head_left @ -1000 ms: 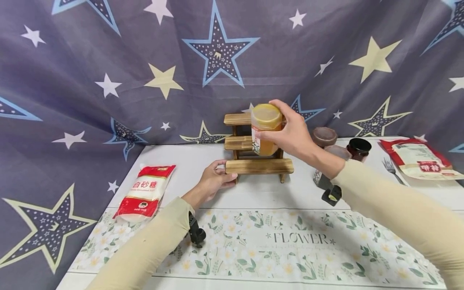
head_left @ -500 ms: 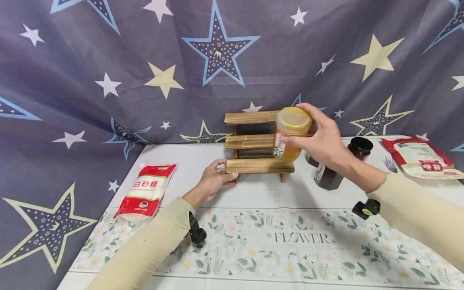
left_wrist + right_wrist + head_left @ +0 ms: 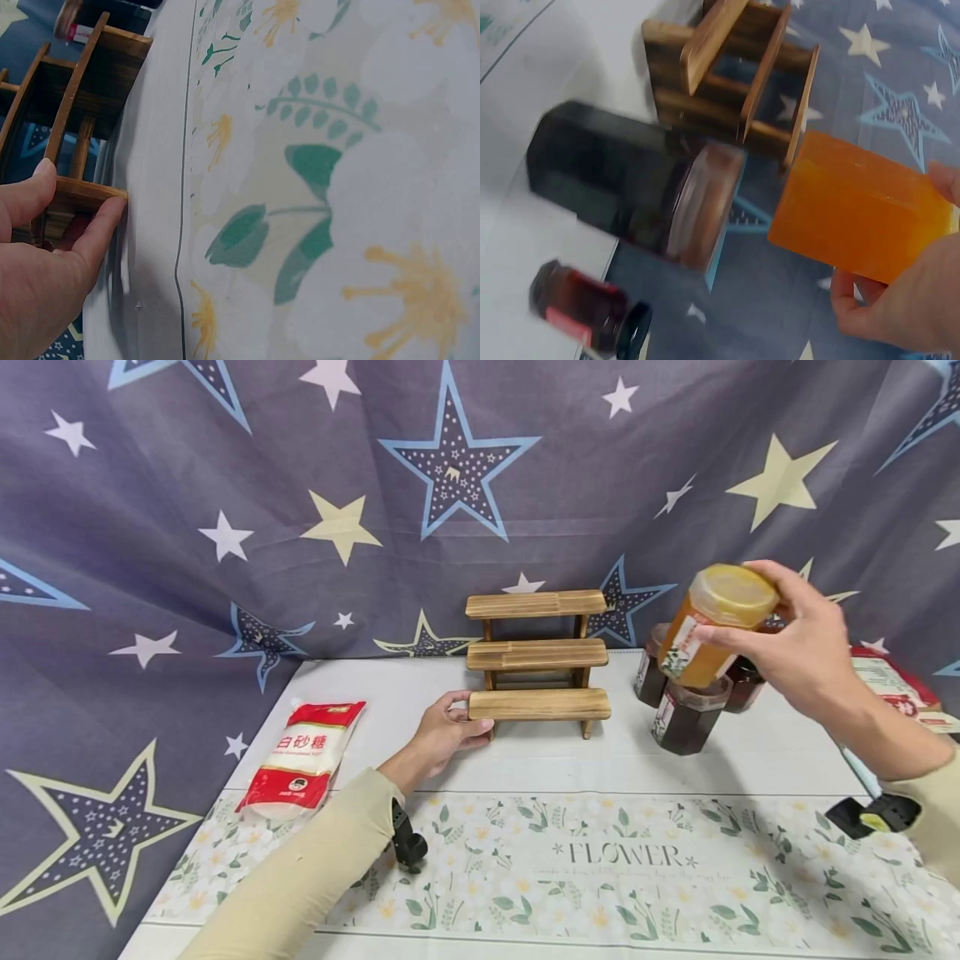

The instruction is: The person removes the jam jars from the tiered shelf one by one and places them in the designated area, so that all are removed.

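My right hand (image 3: 802,643) grips a honey jar (image 3: 701,647) with a yellow lid near its top, tilted and held in the air above the dark jars. Its amber contents fill the middle of the right wrist view (image 3: 859,206). Below and behind it stand a dark hexagonal jar (image 3: 686,722), a second dark jar (image 3: 649,675) and a black-lidded jar (image 3: 746,685), partly covered. At the left end of the lowest step of a three-tier wooden rack (image 3: 538,703), my left hand (image 3: 438,735) pinches the board between thumb and fingers, also plain in the left wrist view.
A red and white sugar bag (image 3: 303,756) lies on the left of the table. Another red and white bag (image 3: 896,685) lies at the far right, partly behind my right arm. A star-patterned curtain (image 3: 300,468) hangs behind the table.
My right hand has carried the honey jar from in front of the rack to the right, over the dark jars, and the jar now tilts more. My left hand stays on the rack.
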